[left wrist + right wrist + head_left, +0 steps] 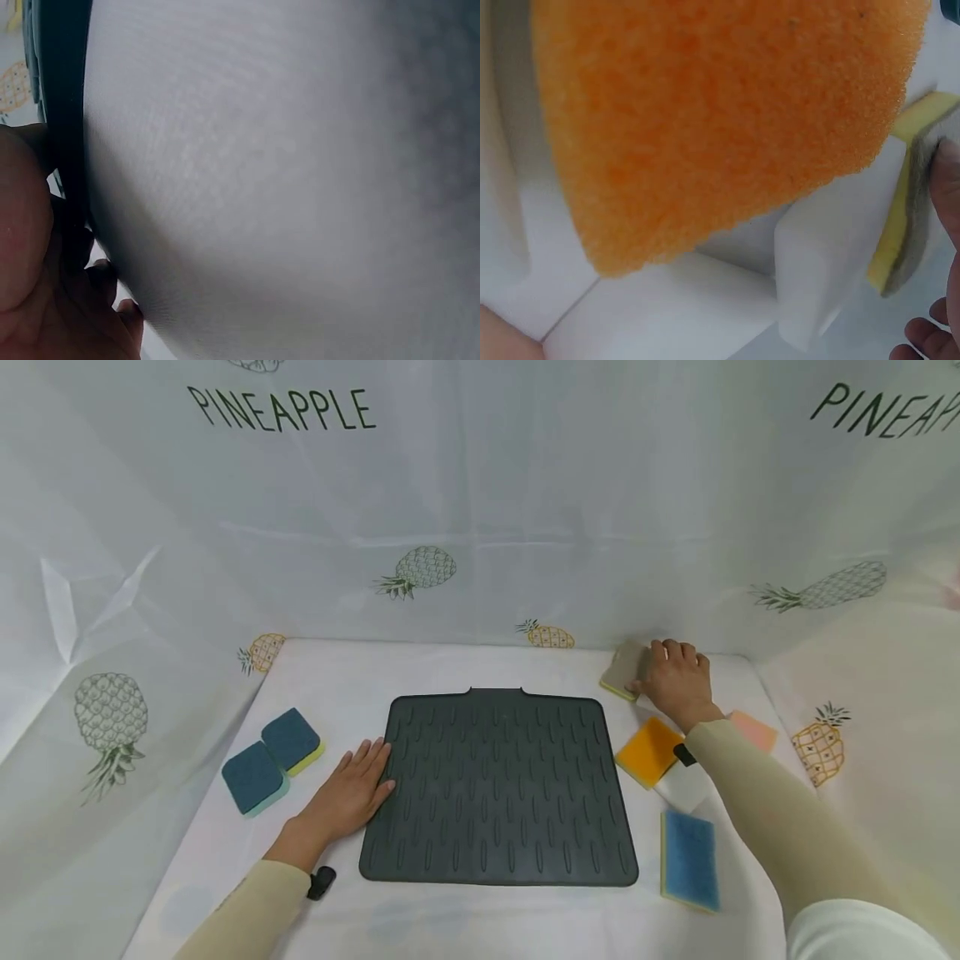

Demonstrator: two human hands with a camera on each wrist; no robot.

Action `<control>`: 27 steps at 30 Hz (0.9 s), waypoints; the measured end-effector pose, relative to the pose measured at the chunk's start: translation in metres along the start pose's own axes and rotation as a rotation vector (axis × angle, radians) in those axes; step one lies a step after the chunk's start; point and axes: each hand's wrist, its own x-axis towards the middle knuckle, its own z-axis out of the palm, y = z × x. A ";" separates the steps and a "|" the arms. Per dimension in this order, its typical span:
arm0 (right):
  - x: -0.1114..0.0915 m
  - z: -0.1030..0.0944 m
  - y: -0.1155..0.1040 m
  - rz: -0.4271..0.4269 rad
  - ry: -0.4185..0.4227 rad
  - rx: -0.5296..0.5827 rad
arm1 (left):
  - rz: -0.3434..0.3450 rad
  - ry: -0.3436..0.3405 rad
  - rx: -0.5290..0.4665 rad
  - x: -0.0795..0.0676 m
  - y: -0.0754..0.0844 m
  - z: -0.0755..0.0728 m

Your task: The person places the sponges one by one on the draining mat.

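Hands lie well apart: the left hand (341, 797), fingers extended, touches the nearest side edge of a flat dark-grey ridged mat (498, 793), tab pointing away. Just left of the right hand (678, 685) sits a grey-and-yellow rectangular sponge (621, 670), its long axis partly hidden; the thumb meets its grey face, grip unclear.

1. A dark-grey rectangular ribbed mat (498, 789) is set centrally on a white-clothed counter (480, 918).
2. Left of the mat, a square blue-and-yellow sponge (291, 737) is placed behind a square blue-and-teal sponge (252, 777).
3. Right of the mat, a square orange sponge (648, 752) is placed behind a rectangular light-blue sponge (690, 860).
4. Farther right, a pink sponge (753, 731) is set.
5. A grey-and-yellow sponge (624, 668) is set behind the orange one.
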 end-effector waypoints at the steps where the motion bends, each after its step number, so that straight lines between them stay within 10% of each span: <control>1: 0.000 -0.002 0.000 0.001 -0.011 0.008 | 0.000 0.002 0.001 0.000 0.000 0.000; 27: -0.006 -0.009 -0.022 -0.199 0.126 -0.090 | -0.020 -0.037 -0.004 0.000 -0.001 -0.002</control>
